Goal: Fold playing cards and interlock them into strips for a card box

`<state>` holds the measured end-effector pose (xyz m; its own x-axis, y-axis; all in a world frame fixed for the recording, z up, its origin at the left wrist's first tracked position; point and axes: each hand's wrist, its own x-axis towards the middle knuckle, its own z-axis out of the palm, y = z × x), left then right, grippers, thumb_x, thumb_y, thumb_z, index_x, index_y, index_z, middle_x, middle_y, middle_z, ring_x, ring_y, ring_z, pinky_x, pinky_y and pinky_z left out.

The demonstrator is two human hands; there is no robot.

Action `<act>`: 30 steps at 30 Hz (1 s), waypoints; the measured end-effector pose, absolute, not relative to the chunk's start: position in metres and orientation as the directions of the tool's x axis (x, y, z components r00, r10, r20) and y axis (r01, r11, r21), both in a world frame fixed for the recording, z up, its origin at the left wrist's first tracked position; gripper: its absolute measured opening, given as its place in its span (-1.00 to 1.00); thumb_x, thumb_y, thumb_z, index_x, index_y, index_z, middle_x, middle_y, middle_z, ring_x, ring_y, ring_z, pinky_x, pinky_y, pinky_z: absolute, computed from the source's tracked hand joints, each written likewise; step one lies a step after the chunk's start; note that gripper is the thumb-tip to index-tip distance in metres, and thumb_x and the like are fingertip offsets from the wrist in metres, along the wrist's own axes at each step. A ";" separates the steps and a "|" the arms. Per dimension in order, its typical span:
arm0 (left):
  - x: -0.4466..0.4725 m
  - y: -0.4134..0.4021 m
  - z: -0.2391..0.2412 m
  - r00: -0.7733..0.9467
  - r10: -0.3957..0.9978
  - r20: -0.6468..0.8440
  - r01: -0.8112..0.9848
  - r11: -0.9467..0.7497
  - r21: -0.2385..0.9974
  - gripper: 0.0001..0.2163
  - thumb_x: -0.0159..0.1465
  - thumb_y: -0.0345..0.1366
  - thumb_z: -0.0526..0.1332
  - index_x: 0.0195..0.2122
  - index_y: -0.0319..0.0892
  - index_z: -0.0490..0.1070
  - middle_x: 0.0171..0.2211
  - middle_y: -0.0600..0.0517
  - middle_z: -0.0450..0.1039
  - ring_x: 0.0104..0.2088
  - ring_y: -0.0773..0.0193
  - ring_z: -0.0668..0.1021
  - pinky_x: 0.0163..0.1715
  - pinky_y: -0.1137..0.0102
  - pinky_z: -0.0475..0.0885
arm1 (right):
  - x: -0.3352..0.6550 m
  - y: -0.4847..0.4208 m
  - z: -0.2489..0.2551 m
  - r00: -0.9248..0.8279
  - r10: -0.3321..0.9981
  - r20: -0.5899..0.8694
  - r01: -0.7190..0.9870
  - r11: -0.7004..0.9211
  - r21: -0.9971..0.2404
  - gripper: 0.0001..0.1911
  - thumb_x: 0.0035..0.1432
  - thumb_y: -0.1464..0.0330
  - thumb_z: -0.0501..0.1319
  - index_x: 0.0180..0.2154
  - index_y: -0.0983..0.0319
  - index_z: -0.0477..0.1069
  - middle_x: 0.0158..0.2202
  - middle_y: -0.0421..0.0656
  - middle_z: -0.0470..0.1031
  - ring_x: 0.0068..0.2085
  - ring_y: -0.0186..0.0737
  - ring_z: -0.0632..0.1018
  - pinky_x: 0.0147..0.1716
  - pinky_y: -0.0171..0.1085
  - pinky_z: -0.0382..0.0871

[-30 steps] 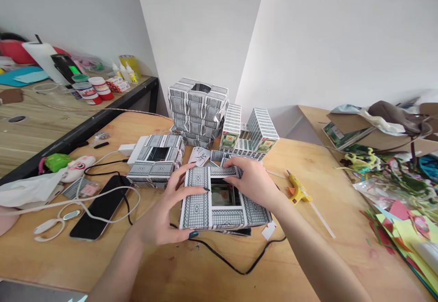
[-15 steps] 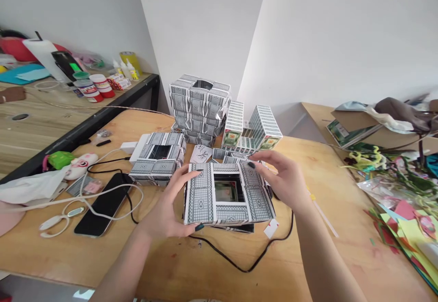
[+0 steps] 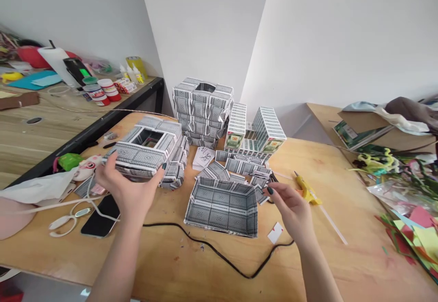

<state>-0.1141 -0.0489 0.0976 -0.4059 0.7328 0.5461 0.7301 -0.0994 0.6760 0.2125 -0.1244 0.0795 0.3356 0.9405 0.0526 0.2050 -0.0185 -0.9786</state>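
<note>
Left hand (image 3: 132,193) grips windowed box (image 3: 137,155).

Left hand (image 3: 132,195), right hand (image 3: 294,206): two, the person's own
Windowed card lid (image 3: 137,153): one
Card box (image 3: 178,166) under that lid: one
Open card tray (image 3: 219,207): one
Tall card tower (image 3: 198,108): one
Upright columns of green packs (image 3: 268,128): two
Yellow glue gun (image 3: 307,191): one
Phone (image 3: 101,223): one
Red-and-white jars (image 3: 111,93): two
Small pointed bottles (image 3: 138,75): three, from where I stand
Loose patterned cards (image 3: 219,170): too overlapped to count
</note>
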 end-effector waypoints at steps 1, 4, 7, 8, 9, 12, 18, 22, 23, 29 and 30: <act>-0.114 -0.048 0.094 -0.427 0.707 0.563 0.751 -0.069 0.656 -0.20 -0.09 -0.19 0.31 0.13 -0.17 -0.08 0.13 -0.19 -0.15 0.17 -0.08 0.01 0.14 0.03 -0.02 | 0.212 -0.128 0.073 0.331 0.943 0.031 0.184 -0.033 -0.982 -0.69 -0.02 0.17 0.23 -0.26 0.22 0.40 -0.31 -0.07 0.51 -0.27 -0.13 0.53 -0.27 -0.18 0.41; -0.113 -0.046 0.086 -0.406 0.713 0.572 0.773 -0.066 0.630 -0.17 -0.10 -0.19 0.32 0.14 -0.22 -0.11 0.10 -0.23 -0.10 0.15 -0.06 0.06 0.10 0.06 0.07 | 0.211 -0.136 0.057 0.317 0.947 -0.049 0.128 -0.094 -0.987 -0.69 -0.01 0.18 0.22 -0.26 0.24 0.39 -0.31 -0.05 0.51 -0.27 -0.12 0.52 -0.22 -0.14 0.39; -0.106 -0.043 0.085 -0.388 0.718 0.578 0.790 -0.064 0.610 -0.13 -0.13 -0.17 0.33 0.14 -0.26 -0.12 0.09 -0.27 -0.08 0.14 -0.10 0.04 0.10 0.02 0.02 | 0.206 -0.141 0.046 0.335 0.939 -0.079 0.093 -0.116 -0.989 -0.67 -0.02 0.16 0.22 -0.26 0.25 0.39 -0.34 -0.06 0.50 -0.29 -0.12 0.52 -0.24 -0.15 0.39; -0.103 -0.042 0.085 -0.392 0.722 0.570 0.794 -0.048 0.607 -0.12 -0.13 -0.15 0.33 0.14 -0.28 -0.13 0.09 -0.29 -0.09 0.15 -0.13 0.02 0.10 -0.01 -0.02 | 0.204 -0.142 0.043 0.351 0.934 -0.075 0.088 -0.112 -0.990 -0.66 -0.03 0.16 0.22 -0.25 0.25 0.38 -0.35 -0.07 0.49 -0.30 -0.14 0.51 -0.27 -0.16 0.40; -0.099 -0.041 0.086 -0.398 0.729 0.556 0.794 -0.029 0.607 -0.11 -0.14 -0.13 0.33 0.14 -0.30 -0.14 0.11 -0.31 -0.12 0.16 -0.16 -0.01 0.09 -0.04 -0.04 | 0.200 -0.143 0.040 0.372 0.926 -0.062 0.087 -0.102 -0.991 -0.63 -0.04 0.16 0.23 -0.22 0.25 0.36 -0.37 -0.10 0.47 -0.33 -0.16 0.50 -0.31 -0.19 0.40; -0.090 -0.041 0.090 -0.375 0.765 0.524 0.811 -0.004 0.585 -0.01 -0.12 -0.07 0.32 0.18 -0.34 -0.29 0.17 -0.39 -0.30 0.18 -0.26 -0.15 0.07 -0.14 -0.13 | 0.189 -0.145 0.035 0.409 0.912 -0.031 0.098 -0.077 -0.992 -0.52 -0.06 0.15 0.24 -0.11 0.22 0.28 -0.51 -0.24 0.32 -0.51 -0.31 0.40 -0.52 -0.31 0.36; -0.086 -0.077 0.095 -0.282 0.634 0.721 0.869 -0.150 0.472 -0.24 -0.04 -0.16 0.28 0.14 -0.27 -0.05 0.10 -0.30 -0.03 0.12 -0.11 0.12 0.05 0.01 0.11 | 0.172 -0.149 0.037 0.376 0.924 -0.072 0.140 -0.134 -0.981 -0.45 0.00 0.14 0.19 0.00 0.22 0.17 -0.63 -0.36 0.14 -0.62 -0.39 0.23 -0.64 -0.40 0.17; -0.076 -0.098 0.082 -0.129 0.912 0.390 0.775 -0.153 0.613 -0.61 0.10 -0.20 0.14 -0.04 -0.20 0.24 -0.24 -0.09 0.29 -0.37 0.22 0.45 -0.31 0.26 0.41 | 0.171 -0.148 0.039 0.356 0.926 -0.126 0.156 -0.193 -0.969 -0.40 0.00 0.14 0.18 0.04 0.28 0.19 -0.64 -0.36 0.11 -0.62 -0.38 0.23 -0.64 -0.39 0.17; -0.074 -0.099 0.078 -0.095 0.961 0.260 0.766 -0.096 0.636 -0.60 0.11 -0.16 0.12 -0.03 -0.20 0.25 -0.24 -0.10 0.30 -0.43 0.24 0.44 -0.37 0.27 0.41 | 0.171 -0.147 0.039 0.354 0.925 -0.139 0.161 -0.207 -0.965 -0.39 -0.01 0.13 0.17 0.04 0.30 0.22 -0.64 -0.35 0.12 -0.63 -0.37 0.23 -0.64 -0.38 0.17; -0.068 -0.092 0.067 0.340 0.920 -0.194 0.587 -0.047 0.808 -0.68 0.23 -0.14 -0.05 -0.07 -0.07 0.32 -0.19 -0.07 0.42 -0.08 0.11 0.43 -0.08 0.21 0.32 | 0.174 -0.146 0.035 0.407 0.908 -0.102 0.207 -0.200 -0.958 -0.44 -0.01 0.15 0.14 -0.01 0.32 0.34 -0.65 -0.27 0.29 -0.57 -0.29 0.36 -0.59 -0.36 0.24; -0.069 -0.092 0.068 0.358 0.914 -0.191 0.556 -0.045 0.830 -0.67 0.23 -0.15 -0.05 -0.02 -0.04 0.28 -0.12 -0.06 0.40 -0.02 0.13 0.40 -0.04 0.21 0.29 | 0.175 -0.147 0.036 0.424 0.902 -0.076 0.219 -0.184 -0.958 -0.47 0.00 0.17 0.13 -0.01 0.31 0.35 -0.64 -0.25 0.33 -0.54 -0.27 0.39 -0.56 -0.35 0.26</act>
